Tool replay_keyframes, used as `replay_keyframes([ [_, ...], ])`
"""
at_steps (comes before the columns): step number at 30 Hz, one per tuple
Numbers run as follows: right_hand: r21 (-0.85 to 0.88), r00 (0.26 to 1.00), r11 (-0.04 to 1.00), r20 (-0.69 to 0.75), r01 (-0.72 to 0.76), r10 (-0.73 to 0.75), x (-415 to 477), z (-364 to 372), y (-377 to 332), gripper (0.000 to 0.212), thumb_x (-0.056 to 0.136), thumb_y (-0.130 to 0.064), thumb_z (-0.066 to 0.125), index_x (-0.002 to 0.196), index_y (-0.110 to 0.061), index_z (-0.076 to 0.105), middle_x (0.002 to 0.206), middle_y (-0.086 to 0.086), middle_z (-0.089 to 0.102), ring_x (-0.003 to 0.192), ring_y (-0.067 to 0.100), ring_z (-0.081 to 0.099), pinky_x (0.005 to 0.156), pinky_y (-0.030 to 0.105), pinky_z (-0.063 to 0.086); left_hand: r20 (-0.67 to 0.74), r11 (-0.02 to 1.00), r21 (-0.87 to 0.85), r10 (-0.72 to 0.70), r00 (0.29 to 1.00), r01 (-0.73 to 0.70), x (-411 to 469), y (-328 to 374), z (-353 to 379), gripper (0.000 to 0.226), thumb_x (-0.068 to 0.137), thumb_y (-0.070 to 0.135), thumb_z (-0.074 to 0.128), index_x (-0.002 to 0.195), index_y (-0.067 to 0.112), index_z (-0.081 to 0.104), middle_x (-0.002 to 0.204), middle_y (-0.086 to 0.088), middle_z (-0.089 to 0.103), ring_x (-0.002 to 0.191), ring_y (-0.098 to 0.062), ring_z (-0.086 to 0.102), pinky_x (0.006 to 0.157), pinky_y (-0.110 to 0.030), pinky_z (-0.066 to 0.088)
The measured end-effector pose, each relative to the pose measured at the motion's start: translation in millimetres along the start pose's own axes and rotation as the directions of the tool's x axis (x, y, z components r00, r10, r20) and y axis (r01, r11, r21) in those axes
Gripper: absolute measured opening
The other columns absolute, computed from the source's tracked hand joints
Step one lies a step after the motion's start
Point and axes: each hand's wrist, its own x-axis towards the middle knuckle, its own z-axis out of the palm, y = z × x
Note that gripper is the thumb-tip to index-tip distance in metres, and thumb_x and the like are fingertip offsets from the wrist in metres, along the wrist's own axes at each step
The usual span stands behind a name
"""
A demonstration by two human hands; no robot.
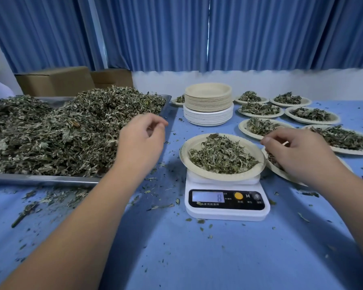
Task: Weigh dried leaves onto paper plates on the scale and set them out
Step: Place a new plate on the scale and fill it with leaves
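Head view: your left hand (143, 139) hovers loosely curled over tray (40, 180) edge, nothing seen in it. Right hand (298, 151) curled onto neighbouring plate (281, 173); grip unclear. Loaded plate (218, 177) sits on scale (226, 214): light, flimsy, leaves (222, 155) loose, so lift by opposite rims, level.

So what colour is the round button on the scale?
The button is orange-yellow, on the black panel of the scale; head view shows it.

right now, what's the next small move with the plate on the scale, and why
Probably lift the filled plate off the scale and set it by the other plates on the right: it is heaped with leaves and the display shows 8.
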Motion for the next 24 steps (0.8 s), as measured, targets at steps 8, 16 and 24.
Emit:
replay_keyframes([
  [8, 0.037, 1.0, 0.999, 0.017, 0.013, -0.014, -1.6, 1.5, -4.0, 0.023, 0.091, -0.029, 0.059, 0.069, -0.034, 0.058, 0.062, -0.009, 0.061, 0.061, -0.011, 0.052, 0.052, 0.003, 0.035, 0.243, 0.986, -0.031, 0.167, 0.956, -0.165, -17.5, 14.6, 21.2, 0.013, 0.092, 0.016, 0.06, 0.09, 0.027, 0.065, 0.093, 0.012, 0.057, 0.083, 0.003, 0.053, 0.071, -0.007, 0.038],
  [16, 0.038, 1.0, 0.999, -0.006, 0.03, -0.03, -1.5, 2.7, -4.6, 0.019, 0.091, -0.024, 0.061, 0.073, -0.03, 0.063, 0.059, -0.014, 0.059, 0.056, -0.012, 0.051, 0.05, 0.003, 0.035, 0.428, 0.93, -0.074, 0.356, 0.831, -0.36, -20.9, 29.6, 17.8, 0.022, 0.093, 0.024, 0.062, 0.114, 0.026, 0.067, 0.106, 0.016, 0.056, 0.095, 0.002, 0.051, 0.084, -0.012, 0.039],
  [24, 0.078, 1.0, 0.997, -0.023, -0.005, 0.007, -1.2, 2.1, -4.6, 0.025, 0.09, -0.022, 0.06, 0.066, -0.029, 0.062, 0.053, -0.013, 0.057, 0.054, -0.005, 0.052, 0.047, 0.006, 0.036, 0.582, 0.92, 0.039, 0.297, 0.757, -0.39, -20.6, 36.1, 15.0, 0.032, 0.095, 0.025, 0.059, 0.126, 0.032, 0.06, 0.117, 0.011, 0.056, 0.104, -0.002, 0.049, 0.09, -0.019, 0.04],
])
